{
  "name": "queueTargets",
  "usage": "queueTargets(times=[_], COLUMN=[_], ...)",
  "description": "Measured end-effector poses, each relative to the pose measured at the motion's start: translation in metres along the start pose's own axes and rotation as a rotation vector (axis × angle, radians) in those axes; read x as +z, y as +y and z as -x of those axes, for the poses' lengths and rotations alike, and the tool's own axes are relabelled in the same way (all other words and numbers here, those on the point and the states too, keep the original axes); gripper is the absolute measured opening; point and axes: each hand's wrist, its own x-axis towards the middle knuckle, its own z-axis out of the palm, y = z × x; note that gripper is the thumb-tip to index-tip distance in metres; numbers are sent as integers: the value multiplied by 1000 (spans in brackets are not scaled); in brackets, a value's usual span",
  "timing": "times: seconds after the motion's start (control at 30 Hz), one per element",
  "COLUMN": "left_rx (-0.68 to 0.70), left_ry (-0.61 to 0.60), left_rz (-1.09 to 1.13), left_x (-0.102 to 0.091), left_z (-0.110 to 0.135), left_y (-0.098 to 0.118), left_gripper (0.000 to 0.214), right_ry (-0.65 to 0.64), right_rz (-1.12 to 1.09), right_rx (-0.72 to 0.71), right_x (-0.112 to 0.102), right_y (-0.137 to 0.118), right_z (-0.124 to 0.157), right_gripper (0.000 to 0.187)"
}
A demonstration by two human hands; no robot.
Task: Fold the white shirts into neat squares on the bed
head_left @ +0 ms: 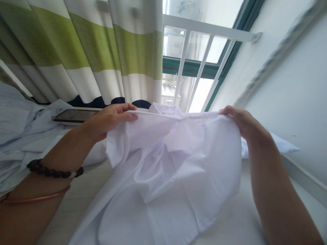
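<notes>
A white shirt hangs stretched between my two hands, its upper edge pulled nearly straight and its lower part falling in loose folds over a pale surface. What looks like its collar stands up in the middle of that edge. My left hand pinches the cloth near the left end between thumb and fingers. At the right end, my right hand grips the same edge, its fingertips partly behind the fabric. A dark beaded bracelet and a reddish bangle circle my left forearm.
Pale blue-white clothes lie heaped at the left. A phone-like device rests beyond my left wrist. Behind are a green-striped curtain, white window bars and, on the right, a white wall. More white cloth lies beyond my right forearm.
</notes>
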Motion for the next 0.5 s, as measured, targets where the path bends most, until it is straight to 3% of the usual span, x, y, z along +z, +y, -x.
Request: queueTargets(times=[0.1,0.2,0.3,0.4,0.5], left_rx=[-75,-130,-124,-106,-91], left_ry=[-164,-374,-530,-598,-691], left_rz=[-70,-169,-268,-281,-281], left_x=[-2,-2,1,6,9], left_z=[0,-1,-2,-2,-1], left_y=[-5,-12,-15,-16,-15], left_gripper=[32,29,32,31,33], right_ry=[-252,-470,-510,-524,-498], right_rz=[129,227,179,44,66], right_rx=[10,-82,-112,-48,-107], right_x=[5,10,10,8,6], right_y=[1,2,6,10,13], right_z=[5,10,9,6,3], right_gripper=[14,15,12,19,22])
